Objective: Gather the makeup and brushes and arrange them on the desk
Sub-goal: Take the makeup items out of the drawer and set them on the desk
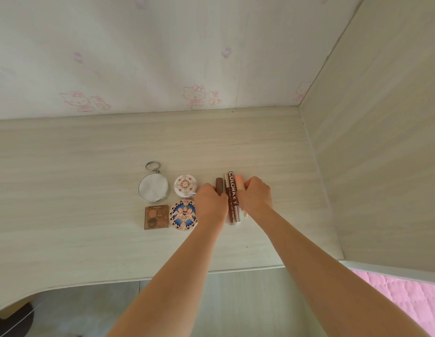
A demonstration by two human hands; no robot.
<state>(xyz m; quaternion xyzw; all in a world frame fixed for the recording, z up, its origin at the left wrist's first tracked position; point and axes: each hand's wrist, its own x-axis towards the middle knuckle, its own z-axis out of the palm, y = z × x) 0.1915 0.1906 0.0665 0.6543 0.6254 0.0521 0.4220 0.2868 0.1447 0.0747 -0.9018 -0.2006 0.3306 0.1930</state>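
Observation:
Several lip tubes lie side by side on the pale wooden desk (90,154): a brown tube (219,185), a thin white one (226,179), a dark red tube lettered COLORKEY (233,190) and a pink tube (239,181). My left hand (209,203) is at the left of the row, its curled fingers holding the brown tube. My right hand (256,198) is at the right side, with curled fingers on the pink tube. The hands hide the tubes' lower parts. To the left sit a round keyring mirror (153,187), a white patterned compact (185,186), a blue patterned compact (183,215) and a brown eyeshadow palette (156,217).
A papered wall with pink cat prints (194,96) stands behind the desk. A wooden side panel (381,142) closes its right end. The desk's front edge (163,277) curves toward me at the left. Pink bedding (406,295) shows at lower right.

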